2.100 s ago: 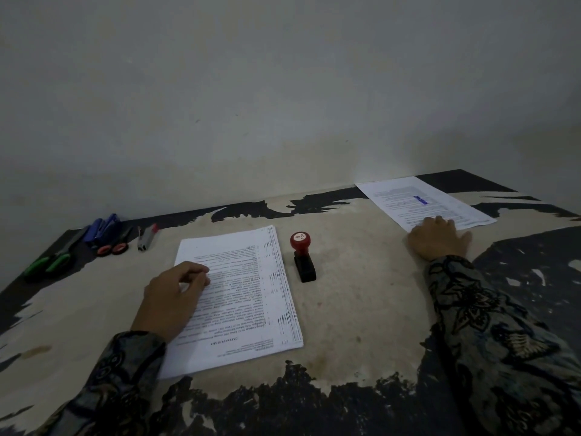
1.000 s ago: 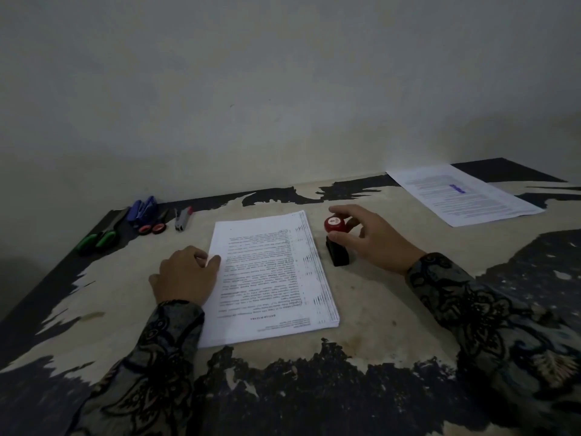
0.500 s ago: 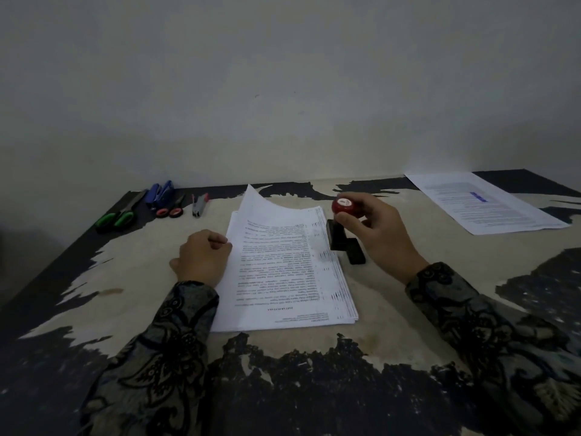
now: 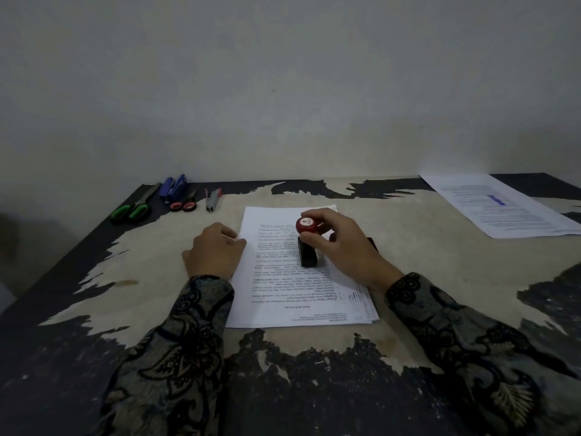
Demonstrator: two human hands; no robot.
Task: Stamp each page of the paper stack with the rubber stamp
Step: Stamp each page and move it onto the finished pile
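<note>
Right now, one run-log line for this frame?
step: stamping top page | right hand: grips rubber stamp, base on paper stack | left hand: rests at stack's left edge | stamped sheet: far right

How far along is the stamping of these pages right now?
Done: one stamped sheet lies aside at the far right. In hand: the right hand grips the stamp on the stack's top page while the left hand rests at its edge. Left: the pages underneath.

A red-knobbed black rubber stamp point(image 4: 306, 245) stands upright on the printed top page of the white paper stack point(image 4: 292, 287) lying mid-bench.
</note>
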